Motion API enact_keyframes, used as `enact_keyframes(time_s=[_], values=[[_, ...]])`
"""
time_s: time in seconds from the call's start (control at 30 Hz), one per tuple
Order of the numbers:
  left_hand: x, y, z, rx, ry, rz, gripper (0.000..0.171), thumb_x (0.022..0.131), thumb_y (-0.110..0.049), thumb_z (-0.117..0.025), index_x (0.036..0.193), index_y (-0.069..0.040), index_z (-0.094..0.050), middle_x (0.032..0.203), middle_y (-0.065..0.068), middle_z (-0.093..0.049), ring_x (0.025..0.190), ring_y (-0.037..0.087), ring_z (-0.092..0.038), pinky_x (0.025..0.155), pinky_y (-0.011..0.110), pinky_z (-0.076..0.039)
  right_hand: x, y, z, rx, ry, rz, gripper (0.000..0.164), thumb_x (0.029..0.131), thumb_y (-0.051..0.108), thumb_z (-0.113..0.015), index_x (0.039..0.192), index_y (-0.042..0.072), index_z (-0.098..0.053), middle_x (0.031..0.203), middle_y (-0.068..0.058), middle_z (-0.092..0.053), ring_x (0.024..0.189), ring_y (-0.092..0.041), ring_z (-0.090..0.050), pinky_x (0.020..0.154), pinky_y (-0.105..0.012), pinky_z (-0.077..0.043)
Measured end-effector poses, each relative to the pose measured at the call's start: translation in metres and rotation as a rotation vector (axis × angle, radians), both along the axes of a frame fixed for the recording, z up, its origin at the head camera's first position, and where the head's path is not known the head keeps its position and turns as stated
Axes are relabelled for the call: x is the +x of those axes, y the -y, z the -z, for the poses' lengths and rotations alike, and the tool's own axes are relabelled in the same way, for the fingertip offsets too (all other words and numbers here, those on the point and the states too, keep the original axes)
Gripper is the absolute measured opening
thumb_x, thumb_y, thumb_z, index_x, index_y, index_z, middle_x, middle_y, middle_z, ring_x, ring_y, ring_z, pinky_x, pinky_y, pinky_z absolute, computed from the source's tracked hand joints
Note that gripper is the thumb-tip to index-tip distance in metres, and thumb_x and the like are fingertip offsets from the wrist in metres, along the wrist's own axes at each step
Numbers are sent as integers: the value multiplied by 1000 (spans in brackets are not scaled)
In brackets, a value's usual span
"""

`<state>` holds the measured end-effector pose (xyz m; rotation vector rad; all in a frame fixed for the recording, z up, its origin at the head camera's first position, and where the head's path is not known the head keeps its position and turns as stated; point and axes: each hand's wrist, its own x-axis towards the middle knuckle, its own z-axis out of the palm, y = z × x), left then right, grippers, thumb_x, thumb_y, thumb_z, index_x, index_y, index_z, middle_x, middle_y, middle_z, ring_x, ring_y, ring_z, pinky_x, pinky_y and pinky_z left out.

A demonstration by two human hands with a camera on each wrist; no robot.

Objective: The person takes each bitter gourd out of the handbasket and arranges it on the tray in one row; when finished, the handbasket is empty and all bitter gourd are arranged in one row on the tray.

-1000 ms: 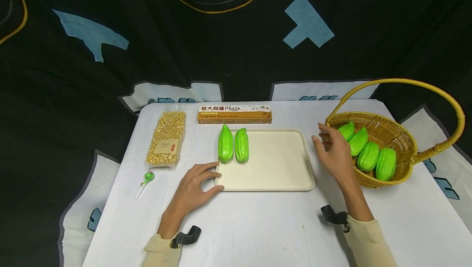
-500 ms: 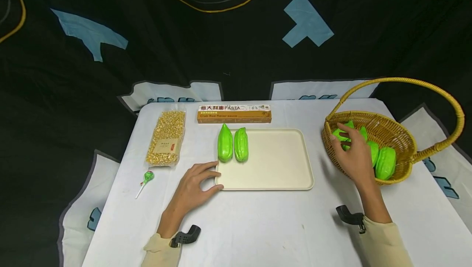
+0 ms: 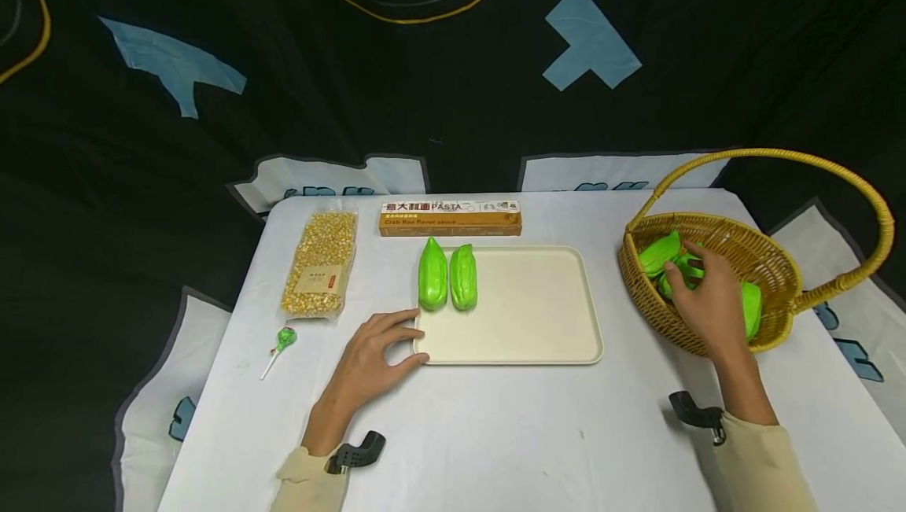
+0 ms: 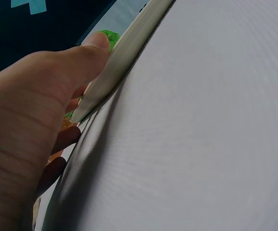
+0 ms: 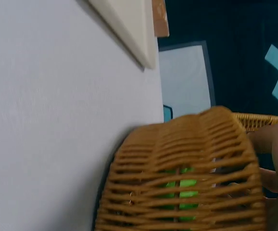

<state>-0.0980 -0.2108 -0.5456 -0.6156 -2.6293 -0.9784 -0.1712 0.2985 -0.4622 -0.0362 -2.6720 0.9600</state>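
the right hand (image 3: 710,303) was dipped into the wicker basket (image 3: 647,311), its thumb and fingers set apart about a ridged green fruit (image 3: 689,263); whether that fruit was truly pinched could not be told, the contact being hidden by the hand and, in the right wrist view, by the weave. a grip across the thick middle was judged safer than one at the pointed tip, as the glossy skin seemed likely to slip. neighbouring fruits (image 3: 660,254) were crowded close, so a straight lift was called for, lest one be dragged along. the handle (image 3: 786,155) was arched behind the hand, and an exit over the left rim was thought best for avoiding it. the cream tray (image 3: 527,323) was touched along its left edge by the left hand (image 3: 368,359), fingers spread and thumb at the near corner; a light brace was judged enough. at the tray's far left, paired fruits (image 3: 463,278) were laid side by side, tips pointing away, an alignment worth being matched.
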Motion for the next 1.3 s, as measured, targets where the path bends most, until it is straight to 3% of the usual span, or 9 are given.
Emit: enact_keyframes(time_s=[0.33, 0.63, 1.1, 1.3], values=[[0, 1, 1, 5, -4, -2, 35, 83, -29, -95, 113, -17, -83, 146, 0, -68, 129, 25, -63, 108, 52, -49, -12, -16, 4, 43, 83, 46, 59, 109, 23, -60, 155, -12, -45, 145, -43, -49, 127, -60, -55, 103, -74, -43], [-2, 2, 3, 3, -1, -5, 35, 83, -31, -95, 113, -18, -83, 146, 0, -68, 129, 24, -63, 108, 51, -49, -25, -23, 4, 65, 94, 32, 61, 109, 25, -59, 155, -13, -44, 142, -43, -51, 124, -59, -54, 97, -73, -46], [0, 1, 2, -5, -5, -12, 35, 83, -31, -95, 113, -18, -83, 145, -1, -68, 128, 23, -63, 107, 50, -50, -36, -33, -4, 138, 319, 71, 79, 106, 34, -64, 162, -10, -31, 160, -48, -27, 147, -67, -28, 114, -82, -29], [0, 2, 3, -6, -3, -10, 35, 83, -32, -95, 113, -18, -83, 146, -1, -68, 129, 23, -63, 107, 49, -50, -37, -34, -7, 187, 381, 40, 84, 104, 36, -67, 161, -12, -29, 156, -51, -25, 140, -70, -31, 111, -83, -31]])
